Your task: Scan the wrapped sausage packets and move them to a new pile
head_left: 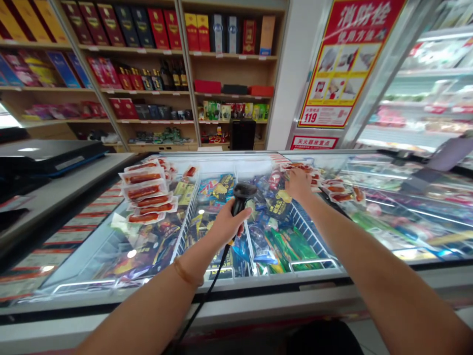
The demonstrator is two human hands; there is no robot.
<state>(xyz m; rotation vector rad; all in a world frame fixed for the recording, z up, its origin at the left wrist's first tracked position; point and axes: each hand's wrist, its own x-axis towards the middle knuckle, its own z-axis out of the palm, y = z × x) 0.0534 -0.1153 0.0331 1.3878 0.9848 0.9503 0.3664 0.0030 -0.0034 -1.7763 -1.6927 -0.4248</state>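
Observation:
A black handheld barcode scanner (244, 191) is upright in my left hand (229, 222), whose fingers wrap round its handle. Its black cable (216, 278) runs down past my wrist. My right hand (297, 184) reaches to the far edge of the freezer, fingers bent onto a sausage pack (300, 166) in a small pile; the fingertips are partly hidden. On the left, several vacuum-packed sausages (146, 190) lie overlapped in a stack on the freezer's glass lid. More sausage packs (342, 193) rest to the right of my right hand, and a single pack (190, 172) lies farther back.
Below me stands a chest freezer (273, 291) with white wire baskets (186, 219) of bagged ice treats. A counter with a dark device (51, 157) is on the left. Shelves of boxed goods (158, 27) line the back wall; a red fire-hydrant poster (351, 64) hangs right of them.

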